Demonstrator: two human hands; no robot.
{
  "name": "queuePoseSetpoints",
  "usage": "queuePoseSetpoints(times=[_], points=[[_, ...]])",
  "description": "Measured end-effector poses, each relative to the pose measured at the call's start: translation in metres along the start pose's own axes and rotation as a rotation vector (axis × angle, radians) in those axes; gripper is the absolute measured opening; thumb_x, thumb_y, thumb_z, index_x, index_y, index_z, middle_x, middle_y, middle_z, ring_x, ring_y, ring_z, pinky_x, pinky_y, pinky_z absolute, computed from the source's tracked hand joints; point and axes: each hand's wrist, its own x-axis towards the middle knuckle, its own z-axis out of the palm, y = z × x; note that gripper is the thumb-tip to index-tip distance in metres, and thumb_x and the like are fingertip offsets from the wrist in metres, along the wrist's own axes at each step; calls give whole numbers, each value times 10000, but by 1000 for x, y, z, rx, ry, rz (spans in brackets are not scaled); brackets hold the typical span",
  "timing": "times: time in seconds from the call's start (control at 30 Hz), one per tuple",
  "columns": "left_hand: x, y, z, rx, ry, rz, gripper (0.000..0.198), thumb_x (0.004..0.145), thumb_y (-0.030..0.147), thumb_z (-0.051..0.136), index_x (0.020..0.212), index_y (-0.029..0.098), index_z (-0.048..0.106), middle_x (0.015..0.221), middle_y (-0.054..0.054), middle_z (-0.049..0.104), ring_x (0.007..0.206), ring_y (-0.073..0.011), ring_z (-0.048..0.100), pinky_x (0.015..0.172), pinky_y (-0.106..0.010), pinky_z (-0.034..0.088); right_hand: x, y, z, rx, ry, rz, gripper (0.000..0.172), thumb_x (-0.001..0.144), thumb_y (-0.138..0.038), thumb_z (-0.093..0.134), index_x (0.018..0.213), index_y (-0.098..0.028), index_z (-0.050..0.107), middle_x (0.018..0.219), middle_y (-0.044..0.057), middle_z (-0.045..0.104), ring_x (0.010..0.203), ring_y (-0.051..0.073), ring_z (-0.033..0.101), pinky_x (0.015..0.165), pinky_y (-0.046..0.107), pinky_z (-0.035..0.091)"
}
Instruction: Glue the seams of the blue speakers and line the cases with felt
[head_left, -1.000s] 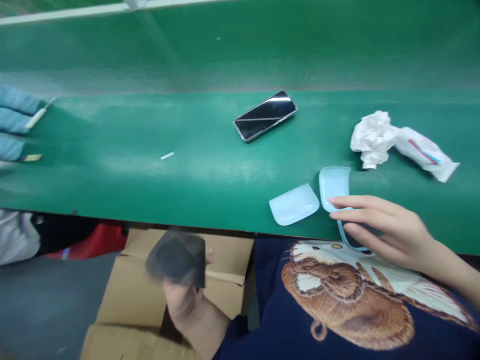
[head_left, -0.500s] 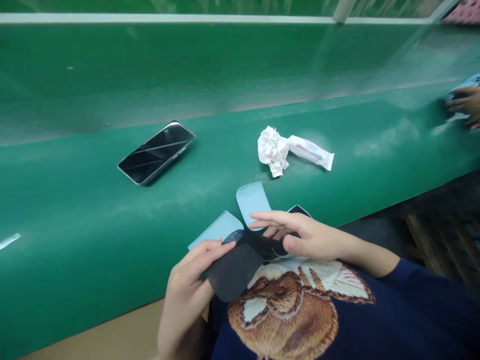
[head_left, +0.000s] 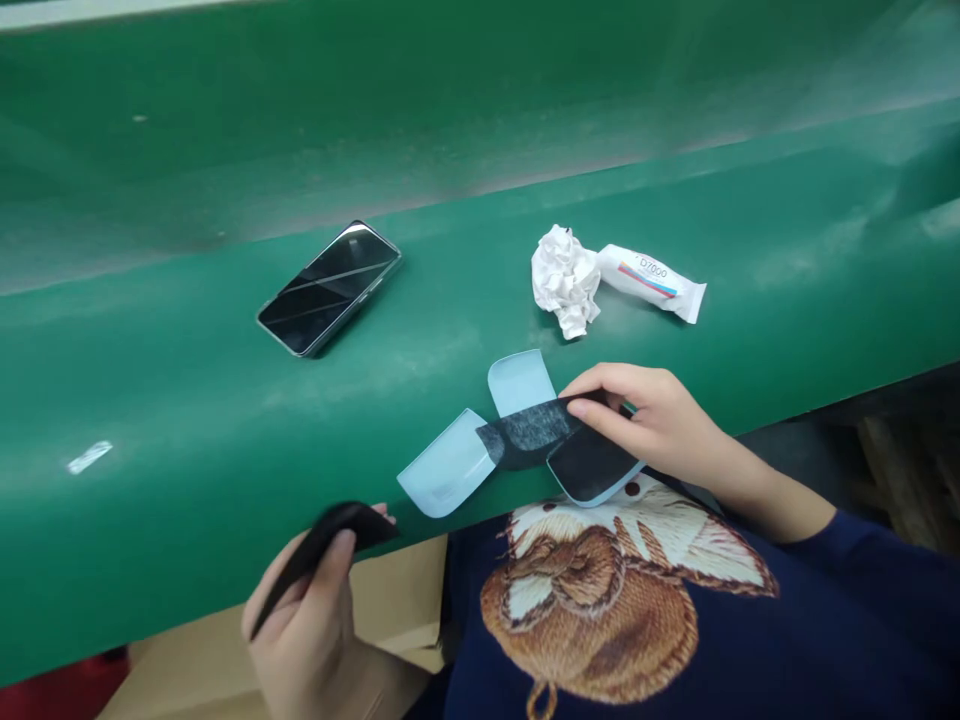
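Note:
My left hand (head_left: 311, 610) is closed around a curved, thin black sheet (head_left: 330, 530), at the table's front edge and apart from the other pieces. The sheet is smeared by motion. My right hand (head_left: 652, 410) pinches the right end of a dark, mottled strip (head_left: 536, 428) between thumb and fingers. That strip lies across a light blue curved panel (head_left: 521, 380) and touches a second blue panel (head_left: 442, 475) at its left. Below my right fingers sits a blue-edged panel (head_left: 592, 465) with a black inner face, partly covered by the hand.
On the green table (head_left: 225, 420) lies a black phone (head_left: 330, 290) at the back left. A crumpled white tissue (head_left: 566, 280) touches a white tube (head_left: 651, 282) at the back right. A small shiny strip (head_left: 90, 457) is far left. Cardboard (head_left: 397, 595) shows below the edge.
My left hand has drawn the black sheet away to the lower left, off the other pieces. My right hand has come down and now pinches the mottled strip. The view has shifted slightly.

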Motion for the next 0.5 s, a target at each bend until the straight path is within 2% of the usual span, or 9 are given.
queuePoseSetpoints(times=[0.03, 0.1, 0.17, 0.23, 0.27, 0.33, 0.4, 0.43, 0.5], points=[[1, -3, -1, -17, 100, -29, 192, 744, 285, 765, 908, 187, 754, 816, -18, 701, 727, -177, 662, 648, -272, 584, 3, -2, 1, 25, -9, 8, 76, 925, -194, 591, 949, -167, 658, 828, -14, 682, 701, 90, 593, 610, 193, 412], [2, -7, -2, -49, 167, -65, 507, 727, 244, 775, 1221, 259, 659, 943, 1, 690, 667, -130, 626, 527, -221, 553, 9, -7, 7, 77, -58, 35, 64, 913, -200, 613, 954, -170, 651, 780, -33, 661, 638, 76, 562, 582, 188, 400], [1, -9, -1, -56, 154, -115, 866, 745, 206, 745, 1482, 401, 334, 1064, 17, 658, 576, -81, 570, 469, -208, 526, 16, -16, 19, 100, -133, 57, 76, 906, -207, 624, 973, -177, 646, 774, -40, 655, 637, 77, 562, 598, 194, 402], [-1, -12, 0, -44, 118, -145, 1018, 790, 198, 695, 1512, 483, 36, 1026, 39, 636, 492, -47, 512, 498, -228, 541, 24, -25, 33, 78, -223, 78, 99, 907, -202, 620, 1003, -189, 641, 816, -32, 669, 687, 92, 586, 634, 209, 405], [-2, -14, 0, -18, 118, -141, 989, 820, 211, 666, 1509, 483, 10, 945, 54, 618, 467, -39, 492, 527, -238, 550, 29, -30, 41, 52, -267, 89, 110, 910, -199, 616, 1017, -195, 639, 835, -28, 675, 710, 101, 594, 647, 219, 403], [-3, -20, 0, 75, 152, -98, 757, 867, 258, 612, 1506, 427, 243, 799, 64, 547, 468, -41, 492, 578, -247, 554, 38, -37, 54, -21, -343, 117, 135, 916, -202, 608, 1048, -206, 631, 854, -21, 681, 735, 119, 602, 654, 235, 392], [-3, -27, -1, 188, 177, -44, 445, 892, 300, 557, 1336, 313, 584, 698, 57, 497, 475, -58, 496, 611, -264, 553, 45, -41, 64, -117, -397, 145, 158, 926, -222, 597, 1082, -218, 619, 847, -16, 683, 734, 135, 606, 636, 243, 371], [-3, -29, -2, 255, 161, -21, 355, 897, 304, 533, 1217, 268, 682, 653, 51, 499, 493, -78, 515, 632, -276, 548, 48, -42, 69, -177, -417, 157, 168, 931, -234, 591, 1097, -224, 613, 848, -11, 686, 737, 145, 610, 621, 246, 356], [-2, -31, -2, 391, 77, 17, 309, 887, 291, 510, 1084, 239, 743, 584, 37, 539, 565, -130, 568, 679, -302, 528, 51, -42, 75, -313, -443, 171, 180, 942, -255, 574, 1119, -234, 600, 858, 0, 698, 746, 164, 619, 586, 252, 315]])
